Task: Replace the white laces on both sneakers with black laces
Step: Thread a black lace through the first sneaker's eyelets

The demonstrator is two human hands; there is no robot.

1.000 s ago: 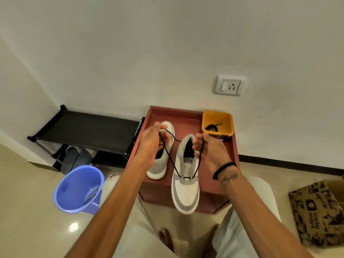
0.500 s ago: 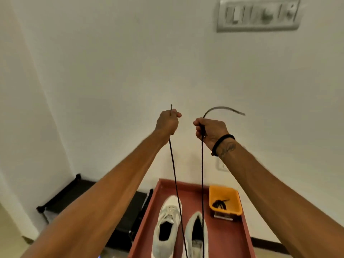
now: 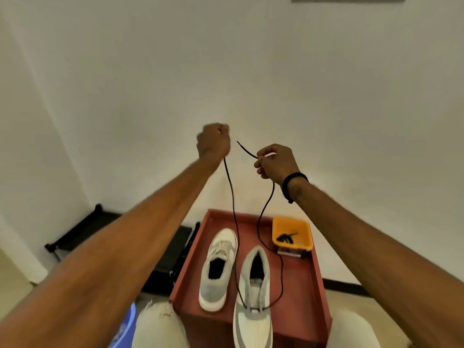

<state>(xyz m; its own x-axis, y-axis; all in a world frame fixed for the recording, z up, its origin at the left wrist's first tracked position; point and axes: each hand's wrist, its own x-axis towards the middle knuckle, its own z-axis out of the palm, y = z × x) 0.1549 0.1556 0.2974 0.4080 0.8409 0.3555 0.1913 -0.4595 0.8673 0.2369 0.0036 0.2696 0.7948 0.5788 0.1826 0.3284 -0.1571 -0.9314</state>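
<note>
Two grey-and-white sneakers stand on a red-brown table. The right sneaker has a black lace threaded through its lowest eyelets. Both lace ends run up to my raised hands. My left hand grips one end in a fist, and that strand is taut. My right hand pinches the other end, whose tip sticks out to the left; its strand hangs slack and curved. The left sneaker still shows white laces. A second black lace lies in an orange tray.
A black low rack stands left of the table against the white wall. A blue bucket shows at the bottom left by my knee. My knees frame the table's front edge.
Both hands lifted the lace ends high from the sneaker a second ago. Since half a second ago my right hand has dropped lower, slackening its strand, and the view has tilted down.
</note>
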